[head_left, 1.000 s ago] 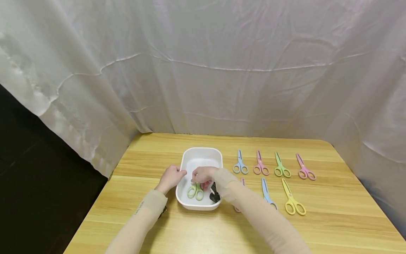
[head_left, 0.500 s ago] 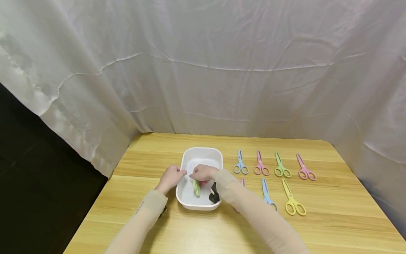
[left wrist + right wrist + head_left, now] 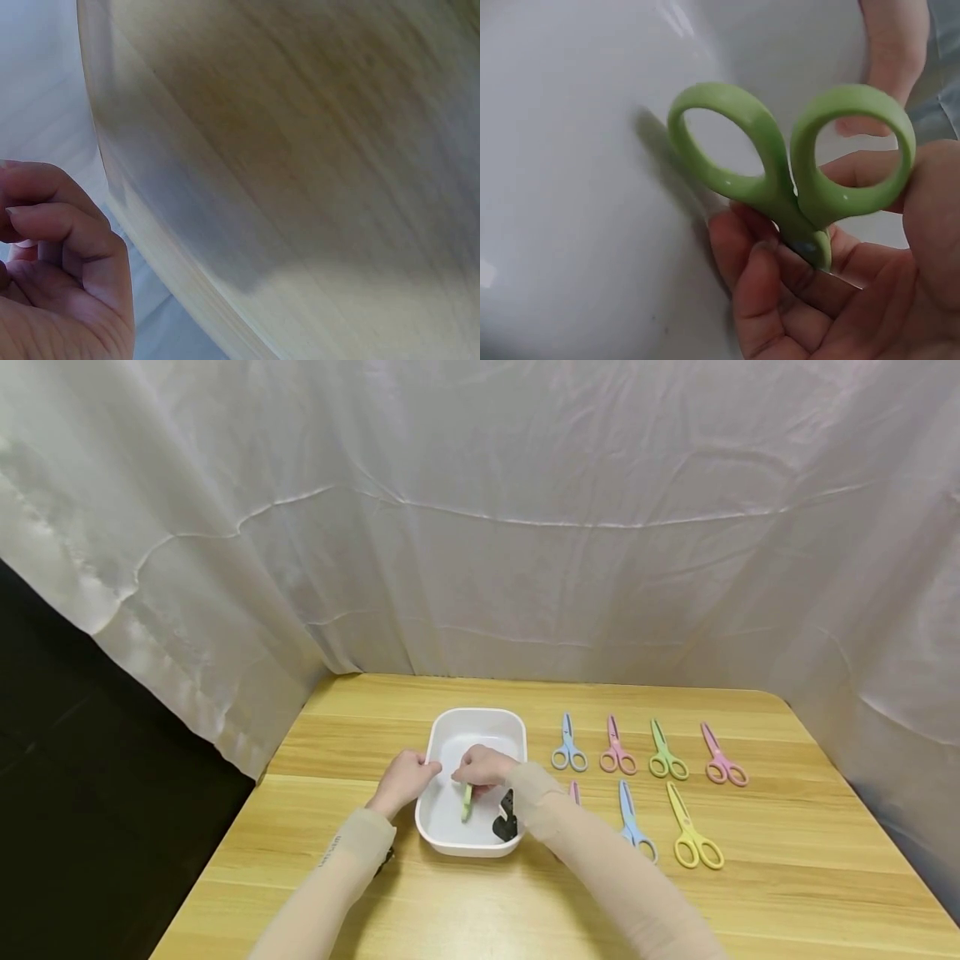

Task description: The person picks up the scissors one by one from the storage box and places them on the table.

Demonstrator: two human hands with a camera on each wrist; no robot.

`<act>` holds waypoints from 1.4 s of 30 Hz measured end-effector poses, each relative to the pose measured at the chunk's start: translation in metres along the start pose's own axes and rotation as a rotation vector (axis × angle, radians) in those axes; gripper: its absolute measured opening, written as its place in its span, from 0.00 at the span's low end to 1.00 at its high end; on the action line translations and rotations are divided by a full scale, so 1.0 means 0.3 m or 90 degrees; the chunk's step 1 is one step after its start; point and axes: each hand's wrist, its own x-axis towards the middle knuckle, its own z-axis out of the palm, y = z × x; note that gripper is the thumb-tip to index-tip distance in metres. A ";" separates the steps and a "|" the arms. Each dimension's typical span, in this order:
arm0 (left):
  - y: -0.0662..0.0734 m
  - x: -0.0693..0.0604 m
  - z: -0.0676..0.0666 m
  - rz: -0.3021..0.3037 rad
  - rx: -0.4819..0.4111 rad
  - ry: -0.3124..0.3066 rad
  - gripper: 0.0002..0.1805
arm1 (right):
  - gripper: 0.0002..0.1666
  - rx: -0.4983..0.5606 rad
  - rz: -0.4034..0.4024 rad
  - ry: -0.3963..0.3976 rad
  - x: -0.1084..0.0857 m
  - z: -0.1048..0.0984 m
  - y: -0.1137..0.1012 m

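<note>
In the head view my right hand [image 3: 482, 767] is inside the white plastic tray [image 3: 471, 850], holding a pair of green scissors [image 3: 467, 805] edge-on to that camera. The right wrist view shows both finger loops of the scissors [image 3: 778, 201] upward, with my fingers curled round the part below them; the blades are hidden by the hand. My left hand [image 3: 405, 778] grips the tray's left rim between thumb and fingers. Those curled fingers show at the lower left of the left wrist view, where the tray is out of sight.
Right of the tray, several scissors lie in two rows on the wooden table [image 3: 810, 860]: blue [image 3: 568, 746], pink [image 3: 615, 747], green [image 3: 664, 752] and another pink [image 3: 722, 757] behind; blue [image 3: 630, 818] and yellow [image 3: 693, 831] in front. My right forearm partly covers one more pink pair [image 3: 574, 792].
The green scissors have turned in my right hand, from showing both loops to edge-on in the head view. My left hand and the tray have stayed in place.
</note>
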 end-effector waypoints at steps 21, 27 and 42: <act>-0.006 0.001 0.000 0.002 -0.011 0.003 0.15 | 0.26 0.278 -0.045 0.065 0.018 0.011 0.026; -0.005 0.001 0.004 -0.005 -0.006 0.001 0.16 | 0.37 0.321 -0.041 0.097 0.030 0.008 0.043; -0.002 0.001 0.006 -0.013 -0.014 0.004 0.17 | 0.22 0.473 -0.080 0.087 0.030 -0.013 0.055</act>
